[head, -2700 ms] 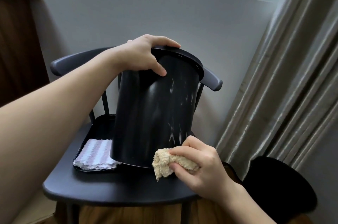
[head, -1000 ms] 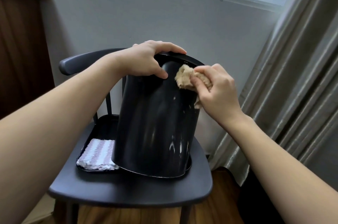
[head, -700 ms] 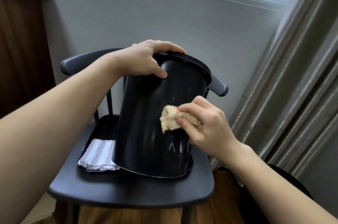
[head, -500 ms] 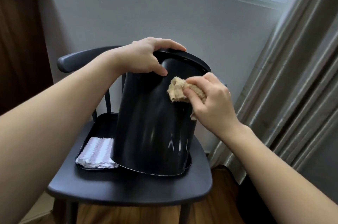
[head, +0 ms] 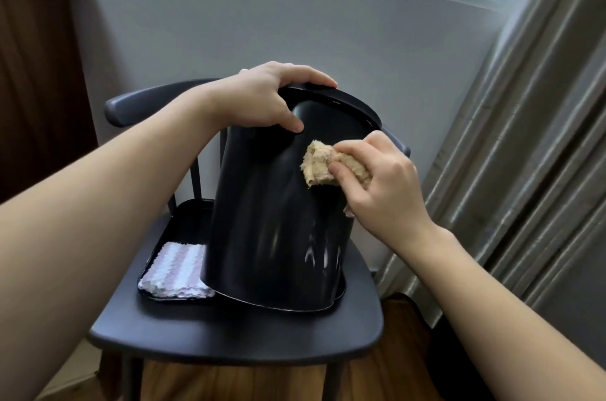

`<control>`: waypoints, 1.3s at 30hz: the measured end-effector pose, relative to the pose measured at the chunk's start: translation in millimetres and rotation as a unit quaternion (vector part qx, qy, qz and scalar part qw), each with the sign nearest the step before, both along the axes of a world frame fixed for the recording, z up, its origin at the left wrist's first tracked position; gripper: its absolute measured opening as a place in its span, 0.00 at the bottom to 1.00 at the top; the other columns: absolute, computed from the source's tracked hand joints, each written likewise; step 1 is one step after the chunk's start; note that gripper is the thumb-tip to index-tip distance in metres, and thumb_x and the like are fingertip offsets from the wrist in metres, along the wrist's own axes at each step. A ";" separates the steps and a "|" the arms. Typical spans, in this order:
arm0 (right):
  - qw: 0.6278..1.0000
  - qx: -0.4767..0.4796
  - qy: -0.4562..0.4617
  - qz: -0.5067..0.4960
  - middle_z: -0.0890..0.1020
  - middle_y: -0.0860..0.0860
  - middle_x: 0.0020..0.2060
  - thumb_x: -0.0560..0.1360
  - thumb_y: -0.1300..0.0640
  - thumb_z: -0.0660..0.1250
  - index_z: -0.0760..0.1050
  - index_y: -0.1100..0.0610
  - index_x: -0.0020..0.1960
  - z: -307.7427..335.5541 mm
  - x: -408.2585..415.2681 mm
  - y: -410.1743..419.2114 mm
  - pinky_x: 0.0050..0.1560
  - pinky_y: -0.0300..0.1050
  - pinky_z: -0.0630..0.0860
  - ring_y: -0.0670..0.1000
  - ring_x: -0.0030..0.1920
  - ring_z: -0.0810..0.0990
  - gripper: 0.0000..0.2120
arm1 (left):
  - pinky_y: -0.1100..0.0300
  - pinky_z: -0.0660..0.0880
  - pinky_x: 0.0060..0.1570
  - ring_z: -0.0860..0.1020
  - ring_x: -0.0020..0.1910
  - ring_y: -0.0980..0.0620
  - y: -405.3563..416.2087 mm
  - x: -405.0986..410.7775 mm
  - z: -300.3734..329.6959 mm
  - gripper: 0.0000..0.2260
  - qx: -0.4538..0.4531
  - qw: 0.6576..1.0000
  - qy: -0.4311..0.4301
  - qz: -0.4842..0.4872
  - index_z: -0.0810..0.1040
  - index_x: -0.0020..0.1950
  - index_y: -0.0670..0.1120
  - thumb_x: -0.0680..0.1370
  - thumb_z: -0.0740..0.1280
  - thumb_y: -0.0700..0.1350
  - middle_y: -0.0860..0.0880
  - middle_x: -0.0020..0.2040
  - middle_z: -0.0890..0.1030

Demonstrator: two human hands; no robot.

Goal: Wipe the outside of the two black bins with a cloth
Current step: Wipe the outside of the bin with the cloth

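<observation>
**Upper wall of the first bin under the cloth**

We have the black bin (head: 275, 220) tilted on the chair (head: 236, 331), its base in the shallow tray (head: 177, 223). Our left hand (head: 262, 99) grips its rim, fingers curled over the top, thumb on the wall. Our right hand (head: 377, 181) pinches the bunched tan cloth (head: 316, 168) and presses it high on the bin's wall, just below the rim. Pale streaks show low on that wall, so we judge the next stroke should run down there. A striped folded cloth (head: 175, 269) lies beside the bin's base. We can't see a second bin.
</observation>
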State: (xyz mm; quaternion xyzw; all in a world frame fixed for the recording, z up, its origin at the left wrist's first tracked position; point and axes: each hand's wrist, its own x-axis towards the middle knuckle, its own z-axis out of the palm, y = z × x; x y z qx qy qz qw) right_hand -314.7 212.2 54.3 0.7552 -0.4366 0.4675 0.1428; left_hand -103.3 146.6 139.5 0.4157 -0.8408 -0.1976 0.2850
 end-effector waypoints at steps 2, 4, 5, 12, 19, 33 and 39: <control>1.000 0.003 -0.003 0.016 0.77 0.52 0.42 0.75 0.57 0.73 0.82 0.58 0.52 -11.4 0.4 3.4 0.44 0.40 0.73 0.49 0.41 0.76 0.08 | 0.44 0.63 0.76 0.74 0.69 0.54 -1.0 1.3 -0.1 0.31 0.001 1.000 0.000 0.005 0.75 0.65 0.73 0.68 0.74 0.45 0.65 0.65 0.77; 0.999 0.002 0.002 0.047 0.77 0.51 0.42 0.74 0.57 0.72 0.82 0.60 0.51 -32.5 -1.6 14.3 0.42 0.42 0.75 0.50 0.40 0.76 0.08 | 0.44 0.63 0.76 0.74 0.69 0.53 -2.4 3.1 -0.6 0.31 0.001 1.000 0.002 0.015 0.75 0.65 0.72 0.68 0.75 0.44 0.65 0.65 0.77; 0.998 0.004 0.009 0.066 0.77 0.51 0.42 0.74 0.57 0.72 0.81 0.60 0.51 -45.1 -3.0 20.8 0.41 0.43 0.76 0.50 0.39 0.76 0.08 | 0.45 0.64 0.76 0.74 0.68 0.53 -2.8 4.2 -0.7 0.31 0.004 1.000 0.007 0.019 0.75 0.64 0.73 0.68 0.75 0.44 0.65 0.64 0.78; 0.995 0.000 0.057 0.086 0.77 0.52 0.41 0.75 0.57 0.72 0.82 0.60 0.51 -57.9 -11.0 26.4 0.39 0.46 0.77 0.51 0.38 0.77 0.08 | 0.44 0.64 0.75 0.75 0.67 0.54 -2.5 2.9 -1.2 0.32 0.016 1.000 0.018 0.019 0.75 0.63 0.74 0.63 0.72 0.48 0.66 0.62 0.79; 0.998 0.000 -0.002 0.067 0.75 0.50 0.42 0.75 0.56 0.72 0.81 0.59 0.53 -64.6 -6.6 26.4 0.41 0.39 0.75 0.48 0.39 0.76 0.09 | 0.47 0.69 0.73 0.76 0.66 0.51 -9.3 4.7 -3.3 0.31 0.013 0.999 0.029 0.021 0.76 0.62 0.75 0.65 0.74 0.47 0.66 0.62 0.79; 0.998 -0.011 -0.004 0.069 0.75 0.49 0.42 0.74 0.58 0.73 0.82 0.59 0.52 -65.0 -8.1 25.3 0.40 0.42 0.76 0.48 0.38 0.76 0.08 | 0.67 0.78 0.52 0.81 0.54 0.63 -18.2 8.6 -5.3 0.31 0.008 0.998 0.066 -0.009 0.79 0.61 0.70 0.73 0.75 0.35 0.67 0.54 0.81; 0.985 0.034 0.096 0.143 0.76 0.51 0.40 0.74 0.56 0.73 0.82 0.57 0.52 -103.8 -14.5 53.5 0.36 0.46 0.76 0.50 0.38 0.76 0.08 | 0.68 0.79 0.51 0.82 0.54 0.61 -17.0 10.7 -5.3 0.31 0.014 0.997 0.074 -0.013 0.79 0.62 0.68 0.73 0.74 0.33 0.62 0.57 0.82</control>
